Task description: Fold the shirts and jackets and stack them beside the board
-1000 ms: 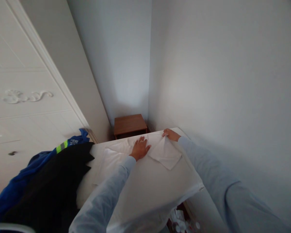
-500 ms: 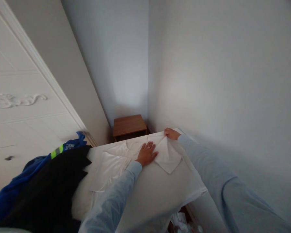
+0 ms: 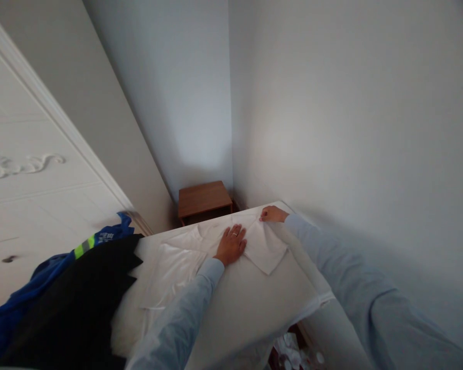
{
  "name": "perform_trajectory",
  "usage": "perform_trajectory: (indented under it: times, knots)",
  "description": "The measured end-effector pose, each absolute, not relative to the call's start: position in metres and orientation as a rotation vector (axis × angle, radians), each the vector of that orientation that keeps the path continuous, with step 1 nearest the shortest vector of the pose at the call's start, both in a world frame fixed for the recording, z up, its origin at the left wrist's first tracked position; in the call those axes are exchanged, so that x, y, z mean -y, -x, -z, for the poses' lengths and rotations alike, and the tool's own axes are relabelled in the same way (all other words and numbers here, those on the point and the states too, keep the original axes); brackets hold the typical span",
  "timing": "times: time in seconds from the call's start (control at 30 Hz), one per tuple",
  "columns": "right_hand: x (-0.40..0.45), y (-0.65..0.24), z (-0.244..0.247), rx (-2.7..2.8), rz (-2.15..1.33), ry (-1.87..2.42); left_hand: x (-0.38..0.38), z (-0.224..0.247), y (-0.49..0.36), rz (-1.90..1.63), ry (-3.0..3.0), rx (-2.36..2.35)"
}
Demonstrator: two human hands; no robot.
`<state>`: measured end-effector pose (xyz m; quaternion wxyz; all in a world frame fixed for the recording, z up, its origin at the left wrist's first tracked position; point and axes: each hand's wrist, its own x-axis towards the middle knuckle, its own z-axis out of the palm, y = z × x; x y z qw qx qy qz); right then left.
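A white garment [image 3: 179, 264], shaped like a shirt, lies spread over the white-covered table [image 3: 250, 308]. My left hand [image 3: 230, 245] rests flat on the middle of it, fingers spread, a ring on one finger. Near the table's far right corner, my right hand [image 3: 273, 214] has its fingertips pinched together on the upper edge of the garment's sleeve-like right part [image 3: 268, 252]. That part lies mostly flat, with a crease running down from the pinch. White on white makes some of the garment's outline hard to see.
Black cloth [image 3: 73, 303] and a blue garment with a yellow-green band [image 3: 46, 272] lie on the left. A brown wooden stand [image 3: 204, 199] sits in the far corner. A wall [image 3: 351, 128] borders the right side. Several whitish items [image 3: 291, 352] show below the table.
My right hand has shifted slightly, still pinching the cloth's edge. My left hand stays flat on the garment. The camera view has moved a little.
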<state>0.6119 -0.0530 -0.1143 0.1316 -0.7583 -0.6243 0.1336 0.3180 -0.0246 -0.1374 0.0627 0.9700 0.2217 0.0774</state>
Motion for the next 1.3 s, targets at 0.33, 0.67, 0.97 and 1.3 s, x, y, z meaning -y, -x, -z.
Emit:
perform_trajectory:
  times: [0.33,0.67,0.97,1.3]
  knots:
    - [0.058,-0.603,0.109,1.664,-0.490,2.233,0.023,0.137,-0.319,-0.261,-2.936,-0.672]
    - [0.060,-0.601,0.111,1.634,-0.450,2.317,0.025,0.135,-0.319,-0.254,-2.925,-0.689]
    - [0.064,-0.620,0.107,1.619,-0.529,2.450,0.023,0.138,-0.319,-0.258,-2.920,-0.676]
    - [0.063,-0.606,0.111,1.689,-0.458,2.376,0.022,0.139,-0.319,-0.293,-2.900,-0.679]
